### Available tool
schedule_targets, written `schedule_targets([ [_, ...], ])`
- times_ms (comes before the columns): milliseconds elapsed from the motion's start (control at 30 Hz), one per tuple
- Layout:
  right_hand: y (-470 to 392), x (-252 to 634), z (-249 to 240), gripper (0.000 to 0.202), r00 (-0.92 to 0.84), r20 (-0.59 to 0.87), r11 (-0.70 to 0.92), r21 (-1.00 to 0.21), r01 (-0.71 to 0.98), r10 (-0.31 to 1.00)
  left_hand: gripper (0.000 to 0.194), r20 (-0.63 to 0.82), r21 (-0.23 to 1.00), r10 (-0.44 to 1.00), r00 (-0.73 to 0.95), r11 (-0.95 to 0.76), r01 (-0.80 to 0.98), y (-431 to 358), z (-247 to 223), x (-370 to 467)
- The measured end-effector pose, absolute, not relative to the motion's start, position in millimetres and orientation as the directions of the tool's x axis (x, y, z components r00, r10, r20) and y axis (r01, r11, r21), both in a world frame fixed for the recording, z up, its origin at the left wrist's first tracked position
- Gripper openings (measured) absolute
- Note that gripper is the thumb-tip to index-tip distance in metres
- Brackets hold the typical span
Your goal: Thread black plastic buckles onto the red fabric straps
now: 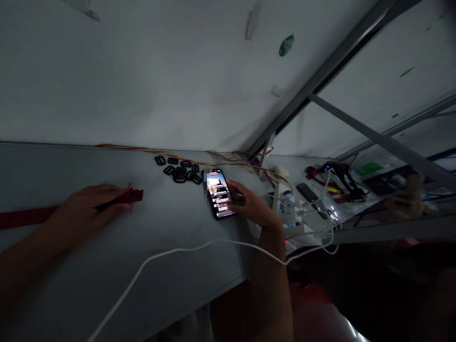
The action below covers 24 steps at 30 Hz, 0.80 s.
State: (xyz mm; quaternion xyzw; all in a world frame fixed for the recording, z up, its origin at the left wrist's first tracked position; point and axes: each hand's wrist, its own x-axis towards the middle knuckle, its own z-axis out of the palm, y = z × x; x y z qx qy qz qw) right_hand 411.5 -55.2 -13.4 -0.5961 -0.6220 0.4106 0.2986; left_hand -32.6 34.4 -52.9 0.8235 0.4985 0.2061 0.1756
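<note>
My left hand (94, 204) is closed on a folded red strap (133, 196), pinched between thumb and fingers. More of the strap runs off to the left edge of the view. At the centre, a phone (220, 194) with a lit screen lies on the grey table (171, 218). My right hand (251, 204) is at the phone's right side, its thumb over the lower screen and its fingers at the right edge. Several black plastic buckles (181, 171) lie in a loose group just left of the phone.
A white cable (213, 241) crosses the table's front. Thin coloured wires (171, 154) follow the wall. At the right are a power strip (289, 213), a second phone (311, 198), a black device (344, 178) and a metal frame (309, 95). Another person's hand (409, 197) shows far right.
</note>
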Motion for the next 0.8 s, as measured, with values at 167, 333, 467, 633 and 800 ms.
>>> schedule_targets([
  [167,-56,412,-12,0.086,-0.108,-0.126,-0.055,-0.863,0.502,0.986,0.089,0.166,0.508,0.898,0.408,-0.432,0.745,34,-55,-32],
  [333,-58,412,-9,0.101,-0.128,-0.154,-0.066,-0.851,0.522,0.980,0.087,0.173,0.504,0.885,0.432,-0.457,0.733,34,-53,-33],
  [467,-58,410,-10,0.106,-0.120,-0.144,-0.059,-0.843,0.534,0.982,0.088,0.175,0.506,0.881,0.440,-0.463,0.727,32,-50,-33],
  [633,-57,409,-11,0.095,-0.078,-0.126,-0.059,-0.819,0.570,0.989,0.098,0.133,0.514,0.893,0.429,-0.432,0.741,31,-44,-29],
  [800,-57,408,-9,0.094,-0.094,-0.132,-0.062,-0.843,0.534,0.987,0.093,0.157,0.498,0.882,0.444,-0.459,0.736,33,-48,-30],
])
